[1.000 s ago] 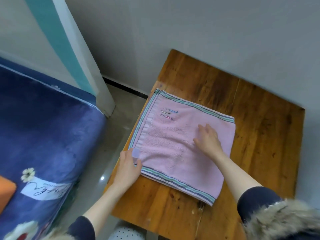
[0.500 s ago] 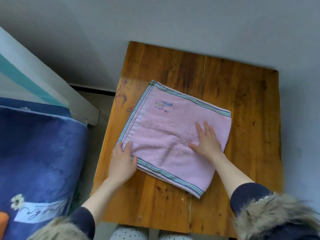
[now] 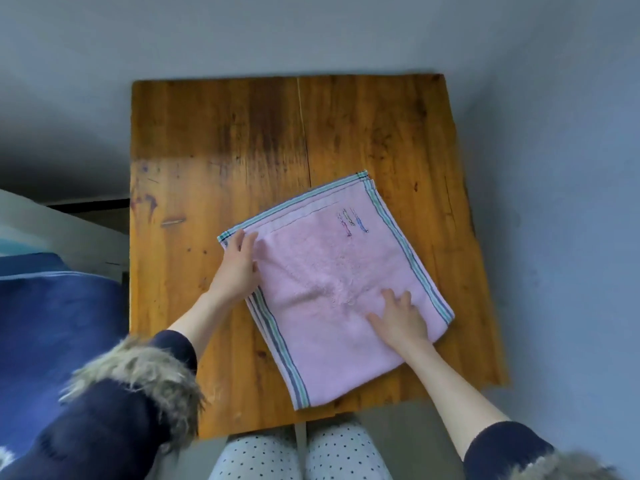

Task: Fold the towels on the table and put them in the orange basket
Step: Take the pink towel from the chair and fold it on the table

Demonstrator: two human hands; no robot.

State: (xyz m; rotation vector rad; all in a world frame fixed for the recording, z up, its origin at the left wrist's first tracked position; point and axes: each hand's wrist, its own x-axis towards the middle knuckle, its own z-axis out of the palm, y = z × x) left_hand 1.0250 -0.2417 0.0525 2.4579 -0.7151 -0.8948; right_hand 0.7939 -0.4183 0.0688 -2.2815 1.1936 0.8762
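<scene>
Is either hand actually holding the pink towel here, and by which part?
The left hand grips the folded pink towel at its left striped edge, near the far corner. The right hand only presses flat on top.

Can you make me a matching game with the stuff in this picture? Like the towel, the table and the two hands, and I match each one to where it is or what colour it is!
Things:
1. towel
2. table
3. left hand
4. right hand

Matches:
A. brown wood
B. flat on top of the towel
C. pink with striped edges
D. at the towel's left edge

Pairs: 1-C, 2-A, 3-D, 4-B
</scene>
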